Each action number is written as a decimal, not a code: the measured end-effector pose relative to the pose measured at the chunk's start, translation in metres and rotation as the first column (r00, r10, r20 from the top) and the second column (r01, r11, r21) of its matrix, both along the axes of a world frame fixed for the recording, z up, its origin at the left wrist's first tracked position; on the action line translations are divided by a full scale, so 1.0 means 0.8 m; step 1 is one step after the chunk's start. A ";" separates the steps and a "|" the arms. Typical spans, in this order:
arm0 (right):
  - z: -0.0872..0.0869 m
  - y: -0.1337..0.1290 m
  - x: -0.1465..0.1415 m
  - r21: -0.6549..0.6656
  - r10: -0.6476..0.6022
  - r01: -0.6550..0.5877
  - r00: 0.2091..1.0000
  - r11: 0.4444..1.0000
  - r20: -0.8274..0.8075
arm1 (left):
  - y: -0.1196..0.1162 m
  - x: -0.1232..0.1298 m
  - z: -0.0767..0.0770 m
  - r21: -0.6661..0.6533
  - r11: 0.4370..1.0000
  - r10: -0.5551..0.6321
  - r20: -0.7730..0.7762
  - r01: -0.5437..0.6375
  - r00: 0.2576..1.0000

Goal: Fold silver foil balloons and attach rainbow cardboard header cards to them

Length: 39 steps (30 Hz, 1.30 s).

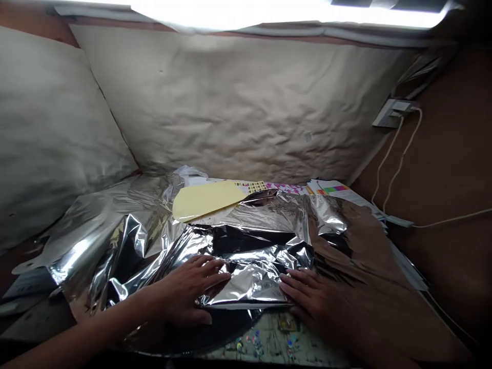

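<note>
The left hand [194, 289] and the right hand [313, 297] press down on shiny silver foil [253, 282]. A yellow sheet [211, 199] lies behind them, near a big wrinkly wall cover [238, 113].

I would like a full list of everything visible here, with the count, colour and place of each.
foil: count unclear, silver, across the worktop
worktop: one, greenish-grey, near edge
coloured bits: several, mixed colours, on worktop
yellow sheet: one, pale yellow, behind the hands
printed papers: several, white and multicoloured, at the back
power socket: one, white, upper right
cables: at least two, white, right side
wall covering: beige-grey, behind
light: white, top, count unclear
left hand: one, on foil
right hand: one, on foil
</note>
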State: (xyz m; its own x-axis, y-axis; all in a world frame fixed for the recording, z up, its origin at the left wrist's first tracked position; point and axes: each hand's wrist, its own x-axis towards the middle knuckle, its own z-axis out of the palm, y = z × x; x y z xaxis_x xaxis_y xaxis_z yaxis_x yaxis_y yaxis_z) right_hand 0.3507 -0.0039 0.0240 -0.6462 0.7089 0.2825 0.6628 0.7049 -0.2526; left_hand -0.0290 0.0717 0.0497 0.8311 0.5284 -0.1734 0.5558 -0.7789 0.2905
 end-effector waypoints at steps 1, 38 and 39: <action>0.002 0.005 -0.002 -0.044 -0.012 0.011 0.999 0.999 -0.034 | 0.004 0.000 0.004 -0.026 1.000 0.000 0.018 0.000 1.000; -0.008 0.180 -0.006 -0.752 -0.729 0.245 0.542 0.613 -0.418 | 0.064 0.124 -0.050 0.242 0.750 0.625 0.047 -0.616 0.779; -0.010 0.180 -0.007 -0.749 -0.731 0.252 0.542 0.613 -0.415 | 0.063 0.123 -0.049 0.226 0.751 0.628 0.049 -0.621 0.777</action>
